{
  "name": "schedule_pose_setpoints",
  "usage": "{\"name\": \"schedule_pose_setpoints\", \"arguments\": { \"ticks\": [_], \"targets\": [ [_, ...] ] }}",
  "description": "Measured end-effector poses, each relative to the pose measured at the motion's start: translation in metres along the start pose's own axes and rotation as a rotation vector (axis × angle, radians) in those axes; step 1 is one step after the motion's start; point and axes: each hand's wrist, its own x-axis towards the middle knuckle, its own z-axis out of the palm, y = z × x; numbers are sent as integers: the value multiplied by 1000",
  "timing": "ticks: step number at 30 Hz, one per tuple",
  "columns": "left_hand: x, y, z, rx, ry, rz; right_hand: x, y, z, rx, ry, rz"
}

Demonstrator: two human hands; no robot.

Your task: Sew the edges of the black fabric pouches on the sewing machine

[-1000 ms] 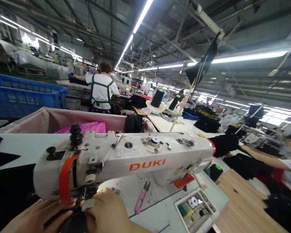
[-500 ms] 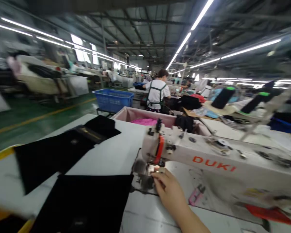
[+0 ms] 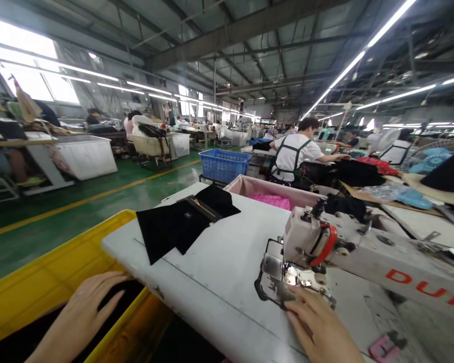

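Observation:
My left hand is over a yellow crate at the lower left, its thumb and fingers apart. Beneath it lies black fabric, which it seems to touch without a visible grip. My right hand has its fingers stretched out, tips at the metal plate below the needle area of a sewing machine; I see nothing held in it. Farther back on the white table lies a black fabric piece with a zipper. Pink-handled thread snips rest right of my right hand.
Beyond the table stand a pink-lined bin with pink fabric and a blue basket. A co-worker in a white shirt sits ahead at another station. The yellow crate adjoins the table's left edge.
The black fabric piece at the table's front is gone from there. My left hand has come into view over the crate. The view has turned left; my right hand stays by the needle area.

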Motion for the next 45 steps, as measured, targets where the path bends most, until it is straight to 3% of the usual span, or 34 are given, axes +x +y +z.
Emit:
{"name": "schedule_pose_setpoints", "arguments": {
  "ticks": [1, 5, 7, 9, 13, 16, 18, 21, 24, 26, 29, 32, 35, 39, 42, 45],
  "targets": [
    [17, -1, 17, 32, -54, -53, -1, -9, 1, 1, 2, -43],
    [91, 15, 78, 3, -200, 21, -12, -31, 12, -35, 31, -165],
    [120, 27, 93, 2, -278, 64, -18, -33, 17, -58, 30, -166],
    [141, 34, 96, 13, -341, 93, -22, -35, 18, -54, 28, -138],
    [192, 31, 70, 35, -326, 46, -20, -43, 13, 23, 14, -33],
    [239, 39, 26, 38, -137, -45, -16, -50, 10, 94, 12, 34],
    [258, 60, -7, 10, -15, -39, -13, -53, 9, 123, 8, 53],
    [247, 113, -43, -115, -14, 119, -11, -57, 5, 198, 0, 100],
    [200, 163, -45, -312, -289, 413, -6, -66, -7, 342, -25, 238],
    [166, 180, -23, -456, -533, 517, -2, -74, -16, 416, -78, 328],
    [136, 185, 29, -416, -610, 435, 1, -87, -23, 433, -134, 424],
    [136, 184, 73, -402, -661, 336, 2, -96, -21, 401, -146, 481],
    [152, 190, 91, -408, -622, 277, 3, -101, -18, 396, -140, 505],
    [164, 206, 84, -459, -624, 262, 6, -100, -21, 444, -105, 527],
    [158, 209, 61, -537, -631, 282, 7, -95, -25, 554, -15, 532],
    [147, 202, 30, -680, -639, 231, 14, -94, -24, 554, 182, 594]
  ]
}}
